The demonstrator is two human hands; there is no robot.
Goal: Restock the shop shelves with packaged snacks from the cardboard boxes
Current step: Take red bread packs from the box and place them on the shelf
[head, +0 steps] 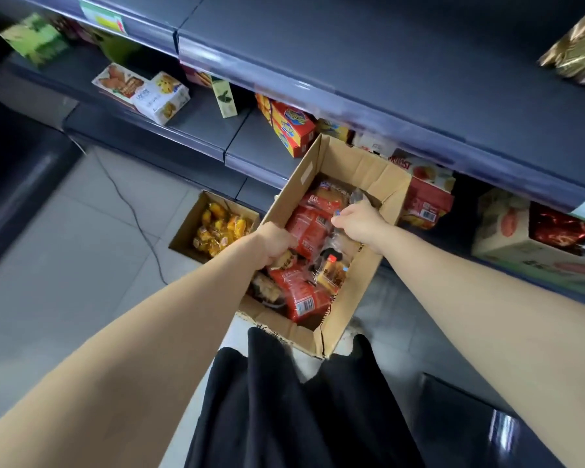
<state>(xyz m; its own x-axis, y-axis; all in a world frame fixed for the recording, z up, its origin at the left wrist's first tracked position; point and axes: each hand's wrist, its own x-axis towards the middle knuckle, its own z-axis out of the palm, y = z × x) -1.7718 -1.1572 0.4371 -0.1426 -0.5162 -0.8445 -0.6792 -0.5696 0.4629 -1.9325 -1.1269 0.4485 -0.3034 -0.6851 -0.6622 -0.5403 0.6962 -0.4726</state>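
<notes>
Head view
Box: open brown cardboard box point(338, 163), frame centre, long axis running away from the person toward the grey metal shelves point(419, 79).
Packets: red plastic snack packets point(306, 228) heaped inside, just below both hands.
Left hand point(274, 246): fingers curled over the box's left rim, gripping it.
Right hand point(358, 224): deeper in the box, fingers bunched, seemingly pinching a packet's top edge.

"RUST" is read on a red-and-white carton point(426, 184) on the lower shelf point(257, 143). "8.0" is printed on a red packet point(321, 201) in the box point(352, 163). Other print is blurred.
</notes>
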